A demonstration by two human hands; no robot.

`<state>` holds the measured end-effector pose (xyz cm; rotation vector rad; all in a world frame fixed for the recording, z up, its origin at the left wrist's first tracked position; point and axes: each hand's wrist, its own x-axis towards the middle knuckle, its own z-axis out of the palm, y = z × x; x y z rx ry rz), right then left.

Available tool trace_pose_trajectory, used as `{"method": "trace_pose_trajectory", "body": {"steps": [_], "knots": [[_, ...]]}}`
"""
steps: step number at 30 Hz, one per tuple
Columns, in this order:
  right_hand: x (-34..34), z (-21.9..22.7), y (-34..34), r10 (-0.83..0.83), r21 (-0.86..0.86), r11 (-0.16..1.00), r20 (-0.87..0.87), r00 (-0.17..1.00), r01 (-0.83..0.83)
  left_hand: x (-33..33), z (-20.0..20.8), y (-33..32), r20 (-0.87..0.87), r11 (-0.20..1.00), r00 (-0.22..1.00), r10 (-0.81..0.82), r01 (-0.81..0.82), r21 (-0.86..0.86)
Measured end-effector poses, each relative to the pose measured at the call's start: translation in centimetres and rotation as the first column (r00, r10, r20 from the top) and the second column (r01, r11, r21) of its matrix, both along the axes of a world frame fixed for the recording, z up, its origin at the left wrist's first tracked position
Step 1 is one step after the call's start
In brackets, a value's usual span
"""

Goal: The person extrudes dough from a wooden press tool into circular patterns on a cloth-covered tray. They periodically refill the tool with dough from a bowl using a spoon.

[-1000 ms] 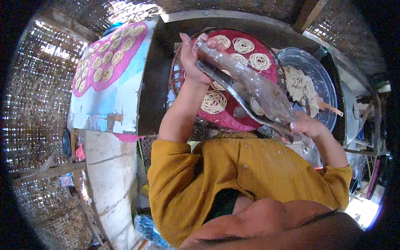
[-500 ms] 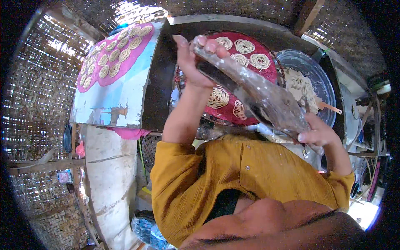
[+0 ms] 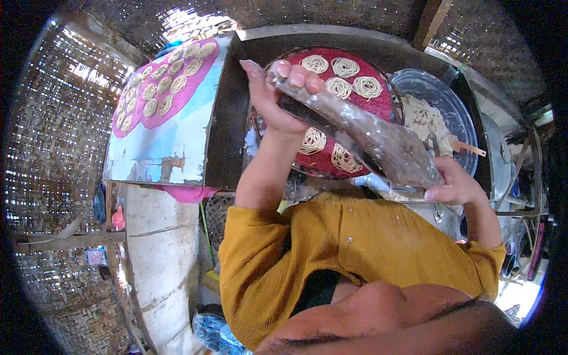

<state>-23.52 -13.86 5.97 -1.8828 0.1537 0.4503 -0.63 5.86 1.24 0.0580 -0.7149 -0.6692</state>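
Note:
Both my hands hold a long, worn wooden noodle press, smeared with pale dough and slanting down from left to right above a round tray. My left hand curls its fingers over the upper left end, thumb apart. At the lower right end, my right hand is closed round the press, part of its grip hidden. Below lies a red cloth on the tray, bearing several coiled noodle nests. One noodle nest lies just under the press's lower edge, partly covered by it.
Right of the tray stands a wide grey basin with pale dough or flour and an orange-handled tool. At left, a blue-white tabletop carries a pink cloth with several more nests. A dark raised edge separates it from the tray.
The press and my left hand have dropped slightly, and the press has turned a little. More of the noodle nest under its lower edge shows. Both hands keep their hold.

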Motion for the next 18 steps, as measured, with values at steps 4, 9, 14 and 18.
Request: {"method": "trace_pose_trajectory", "body": {"steps": [4,9,14,18], "knots": [[-0.7,0.3,-0.3,-0.056,-0.020,0.998,0.024,0.998,0.056,0.3,-0.8,-1.6,0.065,0.991,0.994,-0.093,0.099,-0.091],[-1.2,-0.7,-1.2,-0.060,-0.064,0.996,0.079,0.995,0.065,0.5,-2.9,-2.9,-0.133,0.966,0.975,-0.176,0.198,0.169],[-1.3,-1.6,-1.4,-0.102,-0.002,0.995,0.096,0.990,0.102,-3.5,-9.0,-4.2,0.491,0.313,0.857,-0.159,-0.427,0.848],[-1.0,-1.6,-1.2,-0.096,-0.026,0.995,0.150,0.984,0.101,-3.5,-9.6,-4.2,0.501,0.263,0.801,-0.329,-0.432,0.863]]}}
